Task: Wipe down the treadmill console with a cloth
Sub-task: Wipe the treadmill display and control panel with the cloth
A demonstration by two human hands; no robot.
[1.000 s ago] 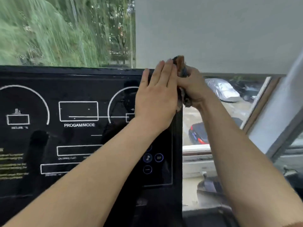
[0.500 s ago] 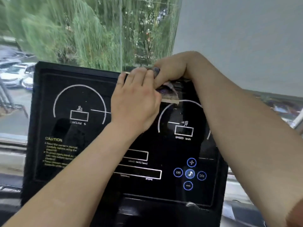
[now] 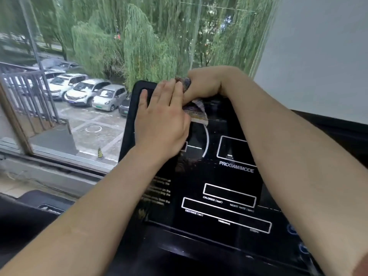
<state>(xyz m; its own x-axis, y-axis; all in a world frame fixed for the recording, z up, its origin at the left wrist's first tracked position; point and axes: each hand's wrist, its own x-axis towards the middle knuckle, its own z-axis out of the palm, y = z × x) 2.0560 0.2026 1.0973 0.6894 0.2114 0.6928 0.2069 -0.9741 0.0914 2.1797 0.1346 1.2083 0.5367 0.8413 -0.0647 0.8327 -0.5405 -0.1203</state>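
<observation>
Up at the top edge of the glossy black treadmill console, near its left corner: right hand fingers clenched on a soft, limp patterned cloth. Left hand lies flat, fingers loose, touching it. Light; best held bunched.

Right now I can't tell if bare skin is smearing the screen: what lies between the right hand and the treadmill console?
The cloth, bunched under the right hand against the console's top edge, in the head view.

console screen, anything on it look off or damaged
No damage shows on the console. One oddity: the printed label under the middle box seems to read PROGAM/MODE, apparently a misspelling of "program". The cloth is bunched at the top edge.
</observation>
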